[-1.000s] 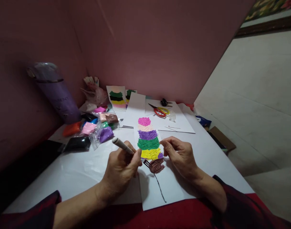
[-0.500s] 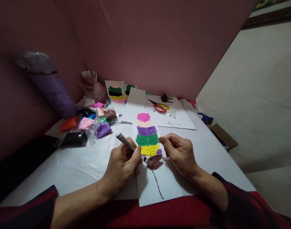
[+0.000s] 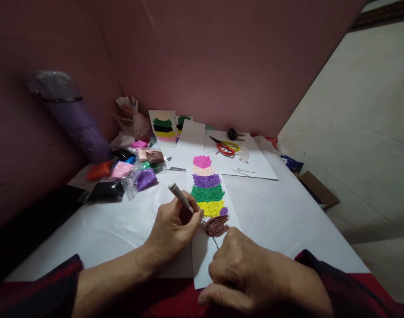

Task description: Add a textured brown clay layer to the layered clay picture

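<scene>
My left hand (image 3: pixel 175 225) pinches a pen-shaped tool (image 3: pixel 181 197) with a pale end and ribbed grip, its tip against the left edge of a brown clay patch (image 3: pixel 216 225). That patch, made of thin strands, lies on a narrow white card (image 3: pixel 200 269). Above it run yellow (image 3: pixel 212 209), green (image 3: pixel 207 193), purple (image 3: pixel 206 180), peach (image 3: pixel 203 170) and pink (image 3: pixel 202 161) clay bands. My right hand (image 3: pixel 246 269) rests over the card's lower right, bent fingers near the brown patch, thumb apart; no object shows in it. It hides most of a dark drawn line (image 3: pixel 215 243).
Bagged clay packets (image 3: pixel 145 179) and a purple bottle (image 3: pixel 78 119) stand left. Behind are finished striped cards (image 3: pixel 163 128), red-and-yellow scissors (image 3: pixel 226 148), keys (image 3: pixel 234 134) and thin pins (image 3: pixel 244 171) on white sheets. A pink wall (image 3: pixel 222 62) closes off the back.
My right hand has moved from beside the yellow and green bands down and toward me, over the card's lower part. My left hand keeps the tool at the brown clay. The view has shifted slightly.
</scene>
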A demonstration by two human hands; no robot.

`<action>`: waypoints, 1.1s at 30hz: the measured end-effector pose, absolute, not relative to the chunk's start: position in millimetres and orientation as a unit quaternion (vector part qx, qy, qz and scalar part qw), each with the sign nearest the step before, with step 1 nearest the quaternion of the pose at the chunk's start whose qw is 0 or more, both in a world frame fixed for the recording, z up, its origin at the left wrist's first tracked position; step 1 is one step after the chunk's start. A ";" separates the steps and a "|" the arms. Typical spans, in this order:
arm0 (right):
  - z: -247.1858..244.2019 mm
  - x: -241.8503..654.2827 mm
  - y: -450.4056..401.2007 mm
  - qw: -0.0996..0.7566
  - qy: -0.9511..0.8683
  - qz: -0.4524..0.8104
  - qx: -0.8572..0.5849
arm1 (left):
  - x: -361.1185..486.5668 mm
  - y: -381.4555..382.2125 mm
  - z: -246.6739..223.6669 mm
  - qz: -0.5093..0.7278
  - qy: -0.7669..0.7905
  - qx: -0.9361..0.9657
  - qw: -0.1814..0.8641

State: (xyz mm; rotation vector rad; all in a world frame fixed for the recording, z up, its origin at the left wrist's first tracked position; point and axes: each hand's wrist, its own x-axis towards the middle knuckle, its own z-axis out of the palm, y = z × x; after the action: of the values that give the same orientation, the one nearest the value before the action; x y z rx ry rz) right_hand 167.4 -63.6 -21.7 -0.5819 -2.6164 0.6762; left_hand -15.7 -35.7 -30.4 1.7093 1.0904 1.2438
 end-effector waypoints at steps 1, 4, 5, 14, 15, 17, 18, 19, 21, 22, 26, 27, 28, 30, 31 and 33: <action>-23.1 166.9 -65.0 0.180 -0.935 0.220 -0.211 | -15.5 -35.5 -30.0 0.487 0.425 0.666 0.372; -25.3 166.2 -66.3 0.166 -0.941 0.187 -0.228 | -15.1 -35.1 -30.3 0.483 0.425 0.661 0.388; -25.4 166.1 -66.2 0.162 -0.943 0.179 -0.229 | -15.1 -35.0 -31.1 0.480 0.426 0.658 0.394; -17.6 164.2 -63.0 0.143 -0.937 0.224 -0.227 | -21.1 -35.7 -34.2 0.440 0.451 0.672 0.390; -17.3 164.0 -63.3 0.147 -0.936 0.225 -0.227 | -21.9 -35.3 -33.6 0.435 0.454 0.675 0.387; -17.3 163.8 -64.5 0.153 -0.934 0.222 -0.233 | -23.5 -34.1 -32.6 0.429 0.458 0.681 0.378; -17.5 163.8 -65.2 0.157 -0.933 0.219 -0.240 | -24.4 -33.5 -32.2 0.426 0.458 0.685 0.372; -17.7 163.9 -65.9 0.160 -0.931 0.215 -0.248 | -25.3 -33.0 -32.0 0.426 0.457 0.689 0.368; -18.4 164.0 -66.6 0.162 -0.928 0.212 -0.261 | -26.8 -32.2 -31.7 0.424 0.454 0.692 0.367; -18.8 164.1 -66.5 0.160 -0.927 0.219 -0.260 | -27.4 -31.8 -31.6 0.423 0.452 0.691 0.371; -20.3 164.2 -64.2 0.154 -0.929 0.243 -0.235 | -27.9 -29.6 -31.8 0.429 0.457 0.669 0.398; -20.5 164.2 -63.7 0.156 -0.928 0.243 -0.235 | -27.6 -28.8 -32.0 0.433 0.461 0.661 0.404; -20.5 164.1 -63.5 0.159 -0.928 0.240 -0.237 | -27.3 -27.9 -32.3 0.440 0.462 0.652 0.410; -20.4 163.9 -64.0 0.162 -0.928 0.236 -0.239 | -26.7 -26.2 -32.8 0.452 0.462 0.633 0.427; -20.3 163.7 -64.5 0.162 -0.927 0.235 -0.244 | -26.6 -25.5 -32.8 0.456 0.461 0.622 0.438; -20.1 163.4 -65.8 0.158 -0.925 0.234 -0.254 | -26.5 -24.5 -32.2 0.461 0.464 0.600 0.460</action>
State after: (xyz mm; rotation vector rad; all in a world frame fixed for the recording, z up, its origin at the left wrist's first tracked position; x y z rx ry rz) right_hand 163.4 -65.8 -20.1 -0.7253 -2.6463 0.6706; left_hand -26.5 -24.5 -32.2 1.4781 1.1417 1.1359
